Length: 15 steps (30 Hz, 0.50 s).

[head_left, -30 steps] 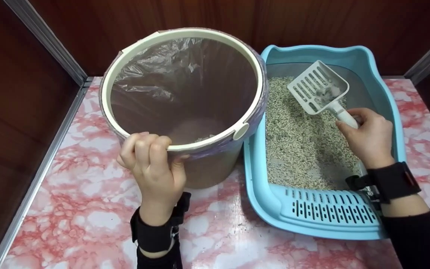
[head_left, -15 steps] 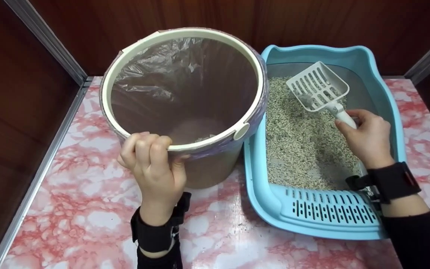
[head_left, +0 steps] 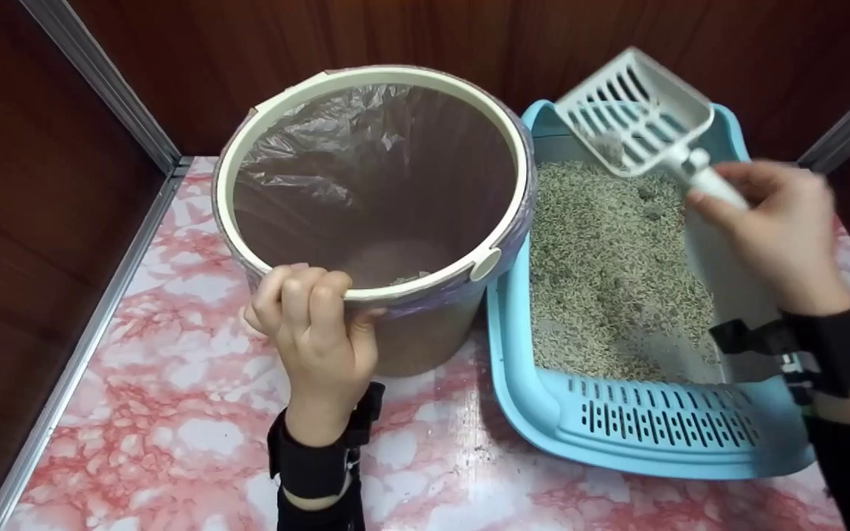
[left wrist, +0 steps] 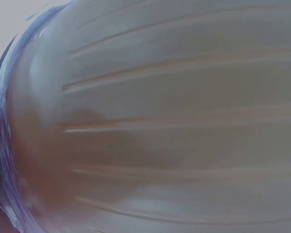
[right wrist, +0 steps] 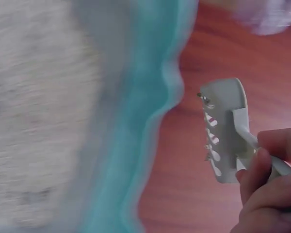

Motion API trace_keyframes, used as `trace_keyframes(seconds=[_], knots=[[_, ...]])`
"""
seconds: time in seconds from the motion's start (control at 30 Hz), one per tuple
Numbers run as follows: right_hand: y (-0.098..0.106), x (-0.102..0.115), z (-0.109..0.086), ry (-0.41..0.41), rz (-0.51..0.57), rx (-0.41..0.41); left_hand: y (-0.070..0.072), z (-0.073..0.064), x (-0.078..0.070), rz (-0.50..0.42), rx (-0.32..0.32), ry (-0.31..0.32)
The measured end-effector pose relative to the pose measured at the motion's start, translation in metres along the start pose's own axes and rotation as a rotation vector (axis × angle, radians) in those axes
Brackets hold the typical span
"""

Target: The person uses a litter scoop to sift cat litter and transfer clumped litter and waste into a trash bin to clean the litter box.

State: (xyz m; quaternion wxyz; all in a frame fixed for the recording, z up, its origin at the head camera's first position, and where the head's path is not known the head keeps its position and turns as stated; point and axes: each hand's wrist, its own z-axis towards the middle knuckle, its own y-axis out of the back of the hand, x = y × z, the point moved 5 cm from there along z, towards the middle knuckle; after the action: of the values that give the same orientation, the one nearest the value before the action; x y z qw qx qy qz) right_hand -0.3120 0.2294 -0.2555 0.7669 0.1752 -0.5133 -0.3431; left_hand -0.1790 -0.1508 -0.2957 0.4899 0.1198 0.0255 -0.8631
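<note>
My left hand (head_left: 314, 339) grips the near rim of a round trash can (head_left: 425, 343), fingers hooked over the cream ring and thumb below it. A thin plastic bag (head_left: 366, 177) lines the can, with a few bits low inside. In the left wrist view the can's ribbed side (left wrist: 184, 107) fills most of the picture. My right hand (head_left: 783, 228) holds a slotted litter scoop (head_left: 639, 114) by its handle, raised above the back of the blue litter box (head_left: 510, 354). A small greyish clump (head_left: 608, 150) lies in the scoop, near its left edge.
Pale litter granules (head_left: 609, 265) cover much of the box floor, with a few dark clumps (head_left: 650, 203) toward the back. A slotted step (head_left: 661, 417) forms the box's front. Brown panels (head_left: 462, 33) stand behind, and the surface is red-and-white marbled (head_left: 174, 413).
My right hand has lifted the scoop up and to the right, out of the litter box. The clump in it has shifted leftward since a second ago. My left hand keeps its grip on the rim.
</note>
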Motion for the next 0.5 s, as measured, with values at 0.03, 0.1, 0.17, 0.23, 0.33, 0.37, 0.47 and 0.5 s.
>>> trace_keyframes(seconds=[0.03, 0.1, 0.17, 0.23, 0.33, 0.37, 0.47, 0.5], knots=[[0.005, 0.011, 0.002, 0.017, 0.025, -0.008, 0.000, 0.000, 0.000, 0.002, 0.002, -0.004], [0.012, 0.032, 0.007, 0.057, 0.073, -0.004, 0.000, 0.001, 0.000, 0.005, 0.004, -0.008], [0.012, 0.052, 0.010, 0.113, 0.101, 0.018, 0.000, 0.000, 0.000, 0.006, 0.005, -0.010], [0.004, 0.070, 0.013, 0.153, 0.122, 0.073, 0.000, 0.000, -0.001, 0.003, 0.003, -0.012], [-0.018, 0.098, 0.012, 0.265, 0.086, 0.148, -0.002, 0.000, -0.001, 0.001, 0.002, -0.010], [-0.027, 0.106, 0.011, 0.304, 0.071, 0.174, -0.002, 0.000, -0.001, 0.000, 0.003, -0.011], [-0.052, 0.129, 0.007, 0.449, -0.031, 0.220, -0.004, 0.000, -0.002, -0.003, 0.011, -0.012], [-0.059, 0.135, 0.005, 0.506, -0.076, 0.227, -0.004, 0.000, -0.003, -0.003, 0.014, -0.014]])
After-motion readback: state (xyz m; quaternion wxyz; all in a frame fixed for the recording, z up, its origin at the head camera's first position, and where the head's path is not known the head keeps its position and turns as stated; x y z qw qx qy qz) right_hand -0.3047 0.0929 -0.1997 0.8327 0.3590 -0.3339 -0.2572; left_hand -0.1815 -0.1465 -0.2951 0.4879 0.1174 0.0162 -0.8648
